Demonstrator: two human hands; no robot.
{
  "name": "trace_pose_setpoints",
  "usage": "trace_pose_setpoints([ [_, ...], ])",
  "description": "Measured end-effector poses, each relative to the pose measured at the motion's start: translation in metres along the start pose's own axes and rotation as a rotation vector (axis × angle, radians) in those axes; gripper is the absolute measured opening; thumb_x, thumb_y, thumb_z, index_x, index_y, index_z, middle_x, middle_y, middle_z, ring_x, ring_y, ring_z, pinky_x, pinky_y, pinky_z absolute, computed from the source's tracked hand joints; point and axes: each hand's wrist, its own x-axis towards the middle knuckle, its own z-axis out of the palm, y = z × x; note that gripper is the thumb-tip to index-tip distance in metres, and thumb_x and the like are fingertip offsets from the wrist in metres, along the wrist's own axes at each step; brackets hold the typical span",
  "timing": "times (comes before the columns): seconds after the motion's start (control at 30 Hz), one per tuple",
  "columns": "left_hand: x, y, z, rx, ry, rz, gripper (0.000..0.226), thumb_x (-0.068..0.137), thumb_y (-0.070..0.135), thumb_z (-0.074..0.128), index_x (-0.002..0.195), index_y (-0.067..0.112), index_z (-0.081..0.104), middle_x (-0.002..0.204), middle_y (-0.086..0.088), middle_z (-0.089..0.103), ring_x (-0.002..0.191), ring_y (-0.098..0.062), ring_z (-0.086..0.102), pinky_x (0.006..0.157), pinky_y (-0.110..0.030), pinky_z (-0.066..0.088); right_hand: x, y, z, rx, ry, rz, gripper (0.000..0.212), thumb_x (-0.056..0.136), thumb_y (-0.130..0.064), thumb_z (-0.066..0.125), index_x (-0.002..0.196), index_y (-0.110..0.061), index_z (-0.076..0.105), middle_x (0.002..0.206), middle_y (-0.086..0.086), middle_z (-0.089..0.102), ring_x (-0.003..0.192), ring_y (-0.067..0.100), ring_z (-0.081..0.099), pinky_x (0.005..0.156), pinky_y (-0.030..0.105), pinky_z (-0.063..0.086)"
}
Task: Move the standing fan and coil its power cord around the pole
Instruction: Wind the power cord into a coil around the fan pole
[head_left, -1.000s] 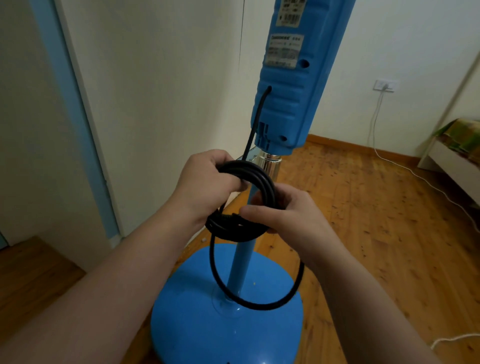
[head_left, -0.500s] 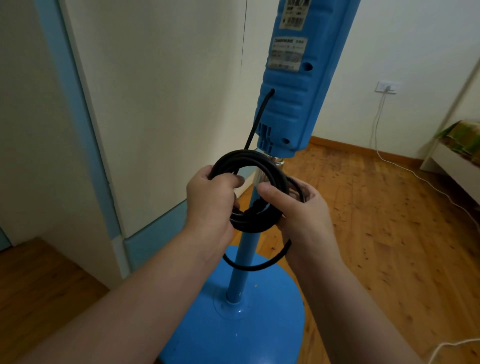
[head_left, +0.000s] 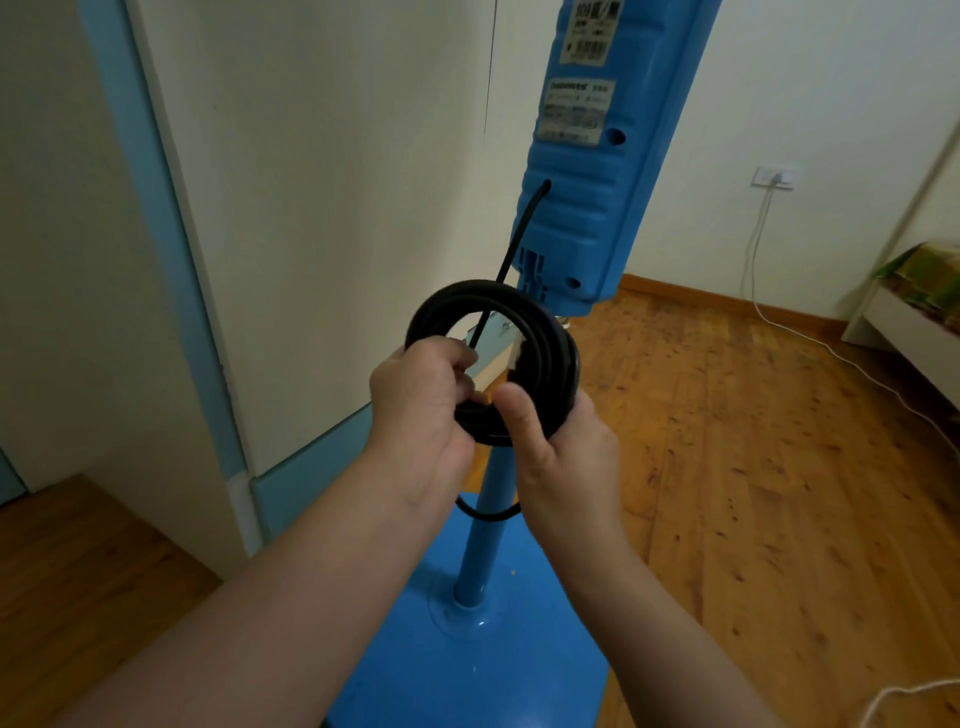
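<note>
Gripping black power cord coil from both sides: left hand curled on its left arc, right hand clamping lower right, thumb across strands. Coil held before blue pole, just under fan housing. Loose loop hangs lower across pole. Base on wooden floor.

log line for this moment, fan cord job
stage: coiling | left grip: holds black power cord coil | right grip: holds same coil | slack loop: hangs across blue fan pole

Cream walls, wooden floor, wall socket, white cable.
</note>
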Motion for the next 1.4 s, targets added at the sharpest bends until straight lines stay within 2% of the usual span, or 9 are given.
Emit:
trace_pose_setpoints([
  [0.13,0.004,0.007,0.000,-0.050,0.024,-0.026,0.016,0.073,-0.008,0.049,0.071,0.008,0.052,0.030,0.007,0.032,0.029,-0.007,0.030,0.041,-0.020,0.037,0.001,0.008,0.000,-0.110,-0.027,-0.060,0.044,0.065,-0.070,0.035,0.060,-0.027,0.038,0.048,-0.011,0.039,0.051,-0.004,0.047,0.045,0.010,0.036],
  [0.4,-0.004,-0.010,0.006,-0.135,-0.006,-0.242,0.017,0.073,-0.001,0.051,0.058,0.005,0.047,0.044,-0.003,0.039,0.048,-0.019,0.047,0.083,-0.046,0.053,0.003,0.005,0.001,0.106,0.035,-0.019,0.039,0.064,-0.063,0.061,0.079,-0.028,0.054,0.064,-0.010,0.058,0.066,-0.004,0.058,0.052,0.009,0.043],
  [0.63,-0.006,-0.022,0.010,-0.154,-0.018,-0.314,0.029,0.078,-0.003,0.051,0.052,0.010,0.044,0.033,0.004,0.034,0.029,-0.009,0.037,0.057,-0.030,0.048,0.009,0.014,-0.003,0.034,0.102,-0.046,0.015,0.073,-0.024,0.064,0.067,-0.021,0.050,0.058,-0.008,0.052,0.058,0.000,0.052,0.044,0.010,0.038],
  [0.77,-0.004,-0.026,0.008,-0.007,-0.064,-0.303,0.007,0.077,0.000,0.059,0.071,0.003,0.060,0.057,-0.007,0.059,0.061,-0.022,0.062,0.072,-0.038,0.055,0.018,0.017,-0.013,-0.085,0.044,-0.110,0.017,0.075,-0.025,0.063,0.066,-0.023,0.048,0.059,-0.008,0.051,0.059,0.000,0.052,0.045,0.009,0.038],
  [0.87,0.004,-0.017,0.003,0.331,-0.178,-0.075,0.014,0.074,0.000,0.064,0.084,0.009,0.058,0.073,-0.004,0.061,0.072,-0.019,0.061,0.075,-0.038,0.053,0.026,0.017,-0.025,-0.137,-0.012,-0.160,0.020,0.076,-0.023,0.062,0.063,-0.024,0.047,0.055,-0.008,0.048,0.053,-0.001,0.050,0.042,0.008,0.035],
  [1.07,0.008,0.024,-0.015,1.702,-0.507,1.217,0.084,0.059,0.011,0.069,0.135,0.022,0.034,0.140,-0.010,0.038,0.130,-0.032,0.029,0.106,-0.050,0.024,0.031,0.015,-0.041,-0.299,-0.380,-0.177,0.016,0.074,-0.023,0.061,0.068,-0.019,0.047,0.054,-0.003,0.050,0.044,0.008,0.046,0.038,0.016,0.034],
  [1.17,-0.001,0.018,-0.008,1.884,-0.660,1.303,0.062,0.064,0.012,0.064,0.124,0.018,0.048,0.136,-0.010,0.044,0.131,-0.032,0.028,0.106,-0.050,0.022,0.029,0.012,-0.038,-0.382,-0.492,-0.227,0.016,0.074,-0.023,0.061,0.072,-0.013,0.049,0.056,0.002,0.052,0.044,0.012,0.046,0.040,0.026,0.036],
  [1.27,-0.002,0.015,-0.006,1.818,-0.697,1.254,0.025,0.071,0.009,0.057,0.092,0.018,0.047,0.092,0.002,0.047,0.092,-0.021,0.045,0.073,-0.032,0.034,0.029,0.008,-0.037,-0.430,-0.530,-0.250,0.018,0.075,-0.024,0.060,0.079,-0.009,0.052,0.062,0.006,0.057,0.050,0.018,0.052,0.044,0.034,0.043],
  [1.4,0.005,0.015,-0.011,1.823,-0.709,1.215,0.030,0.073,0.010,0.056,0.079,0.022,0.030,0.067,0.010,0.026,0.067,-0.014,0.033,0.055,-0.026,0.022,0.024,0.007,-0.035,-0.391,-0.499,-0.278,0.020,0.071,-0.024,0.061,0.074,-0.005,0.055,0.057,0.010,0.056,0.047,0.022,0.050,0.044,0.038,0.041],
])
